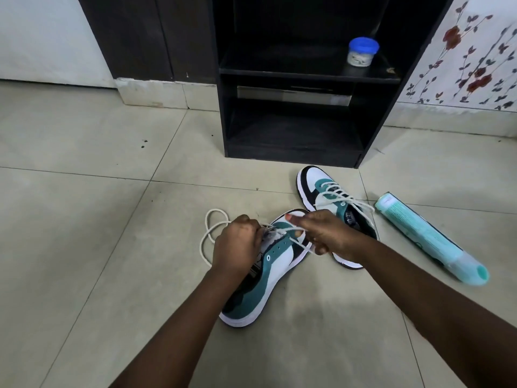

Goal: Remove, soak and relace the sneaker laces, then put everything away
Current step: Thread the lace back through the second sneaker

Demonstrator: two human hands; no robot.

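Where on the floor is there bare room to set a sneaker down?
Bare tile lies left of the lace loop and near the camera, between the forearms. It is crowded around both sneakers, the tube and the shelf unit's foot.

At the centre of the frame, the near sneaker [268,278] has matt teal suede-like panels, smooth white leather-like sides and a white rubbery sole. Its lace [208,239] is a woven off-white cord. The floor [84,219] is pale glazed tile with a dull sheen. At upper centre, the shelf unit [293,130] is dark wood-grain laminate, and on it stands a clear plastic jar [362,53] with a glossy blue lid. At right lies a smooth glossy plastic tube [430,236].
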